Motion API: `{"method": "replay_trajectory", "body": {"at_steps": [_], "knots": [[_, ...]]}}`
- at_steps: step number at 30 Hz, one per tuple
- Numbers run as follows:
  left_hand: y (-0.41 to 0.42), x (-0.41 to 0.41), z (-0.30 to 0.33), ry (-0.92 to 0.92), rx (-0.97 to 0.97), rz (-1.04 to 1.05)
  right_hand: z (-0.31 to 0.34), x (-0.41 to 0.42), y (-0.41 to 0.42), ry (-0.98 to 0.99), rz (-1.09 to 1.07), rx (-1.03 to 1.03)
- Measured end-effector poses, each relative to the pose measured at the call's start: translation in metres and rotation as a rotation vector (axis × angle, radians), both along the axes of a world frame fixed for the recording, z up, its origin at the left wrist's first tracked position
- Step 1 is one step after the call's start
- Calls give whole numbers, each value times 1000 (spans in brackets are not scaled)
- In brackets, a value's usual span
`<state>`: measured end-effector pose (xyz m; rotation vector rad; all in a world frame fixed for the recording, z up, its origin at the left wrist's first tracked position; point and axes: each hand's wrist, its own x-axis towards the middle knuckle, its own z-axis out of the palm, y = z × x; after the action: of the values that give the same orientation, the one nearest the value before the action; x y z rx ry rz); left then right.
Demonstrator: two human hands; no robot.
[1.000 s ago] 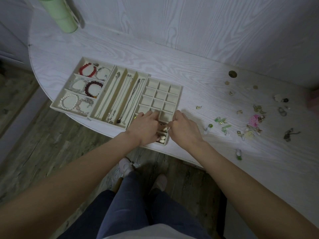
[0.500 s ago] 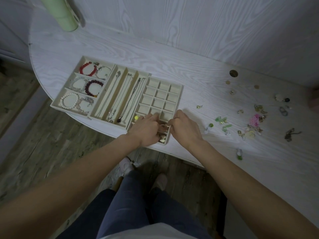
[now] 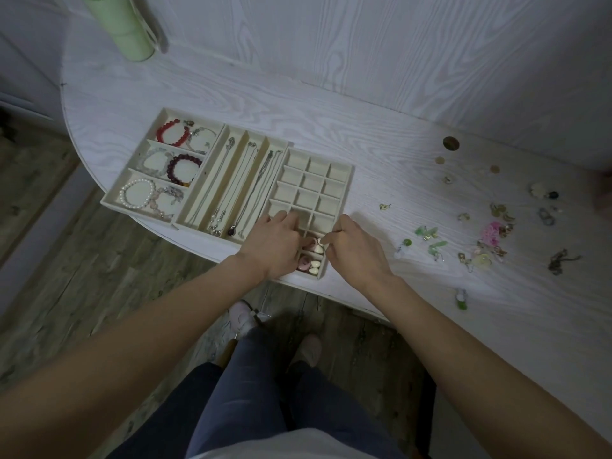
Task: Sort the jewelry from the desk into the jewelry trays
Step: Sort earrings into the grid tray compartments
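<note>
Three cream felt-lined jewelry trays (image 3: 114, 200) sit side by side at the near edge of the white wood-grain desk (image 3: 331, 104), and only the head view shows them. The left tray holds beaded bracelets, the middle one thin chain necklaces (image 3: 228, 190), and the right one is a grid of small square cells (image 3: 311, 183), most of them bare.

Both hands meet over the nearest cells of that grid tray. The left hand (image 3: 275, 243) lies with fingers loosely curled over the tray's near left part; whether it holds anything I cannot tell. The right hand (image 3: 356, 250) has thumb and forefinger drawn together at a cell beside some pale shell-like pieces (image 3: 316, 256), seemingly pinching a small piece, though it is too tiny to make out.

Loose small earrings and charms (image 3: 430, 241), green, pink and gold, lie scattered over the desk to the right, well apart from the trays. A pale green cylinder (image 3: 122, 24) stands at the far left.

These pieces look very light, hard and slippery, with fine hooks that would bend or snag. I would judge a fingertip pinch on the solid body of each the safest hold, not on its wire.
</note>
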<state>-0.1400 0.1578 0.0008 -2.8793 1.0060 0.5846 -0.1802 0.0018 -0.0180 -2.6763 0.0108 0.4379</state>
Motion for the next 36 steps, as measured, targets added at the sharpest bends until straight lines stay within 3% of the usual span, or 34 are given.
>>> {"method": "replay_trajectory", "body": {"at_steps": [3,14,23,29,32,36], "knots": [[-2,-2,0,-61,33,-48,-2,-2,1,-14,92,-78],[-3,-3,-4,-200,117,-176,-11,-3,4,22,-8,-49],[-5,-2,-4,-271,177,-278,8,-5,9,-101,208,-364],[-3,-2,-5,-229,183,-243,17,1,23,-158,94,-407],[-3,-1,-5,-226,179,-236,17,3,31,-54,103,-430],[-5,0,-3,-238,175,-241,20,7,33,-66,92,-470]]}}
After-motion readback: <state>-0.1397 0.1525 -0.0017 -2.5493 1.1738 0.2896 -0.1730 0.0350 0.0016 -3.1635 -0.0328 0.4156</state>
